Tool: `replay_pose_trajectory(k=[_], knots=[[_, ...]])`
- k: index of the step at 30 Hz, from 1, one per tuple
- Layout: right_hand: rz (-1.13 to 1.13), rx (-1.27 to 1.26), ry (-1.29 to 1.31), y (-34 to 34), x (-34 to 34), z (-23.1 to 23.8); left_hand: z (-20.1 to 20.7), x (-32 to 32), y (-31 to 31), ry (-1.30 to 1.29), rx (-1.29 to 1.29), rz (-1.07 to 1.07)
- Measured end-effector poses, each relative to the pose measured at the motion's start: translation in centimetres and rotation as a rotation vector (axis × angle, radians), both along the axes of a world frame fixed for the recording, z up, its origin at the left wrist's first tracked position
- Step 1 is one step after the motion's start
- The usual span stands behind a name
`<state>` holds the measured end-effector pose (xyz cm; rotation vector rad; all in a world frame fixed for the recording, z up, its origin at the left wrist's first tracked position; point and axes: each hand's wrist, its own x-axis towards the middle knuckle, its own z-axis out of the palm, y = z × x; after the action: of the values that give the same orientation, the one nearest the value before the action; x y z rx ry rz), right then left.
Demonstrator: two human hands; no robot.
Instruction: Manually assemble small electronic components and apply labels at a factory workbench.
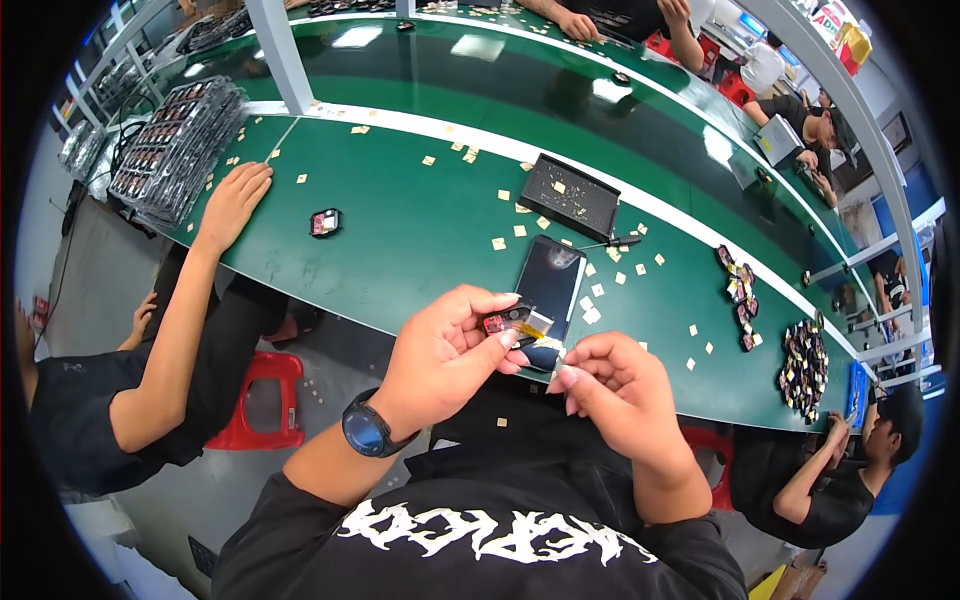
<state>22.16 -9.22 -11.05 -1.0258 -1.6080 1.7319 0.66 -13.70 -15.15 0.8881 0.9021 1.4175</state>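
My left hand [455, 345] pinches a small black electronic part [507, 320] with a red inside and a yellow strip, holding it above the table's front edge. Thumb and fingers of my right hand [620, 390] are pressed together just to its right, on something pale and too small to name. Behind and partly beneath my hands lies a dark phone-like slab [553, 280] with a glossy face. A screwdriver [612, 243] with a black handle rests near the slab's far end. Small yellowish square pieces [593, 291] are scattered around it.
Beyond the slab sits a black tray [570, 195]. Clusters of black parts [803, 370] lie to the right; one black part [325, 222] is at left. Stacked clear trays [180, 150] stand far left. A co-worker's arm [235, 205] rests on the green table [400, 210]. Another person sits at right.
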Motion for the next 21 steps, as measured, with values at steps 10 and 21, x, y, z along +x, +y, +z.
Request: replay_pose_trajectory(k=[10, 21], knots=[[-0.048, -0.152, -0.048, 0.9, 0.2, -0.4, 0.1, 2.1, 0.6, 0.267, 0.155, -0.017], [-0.119, -0.277, 0.033, 2.0, 2.1, -1.2, 0.0, 4.1, 2.1, 0.174, 0.050, -0.088]])
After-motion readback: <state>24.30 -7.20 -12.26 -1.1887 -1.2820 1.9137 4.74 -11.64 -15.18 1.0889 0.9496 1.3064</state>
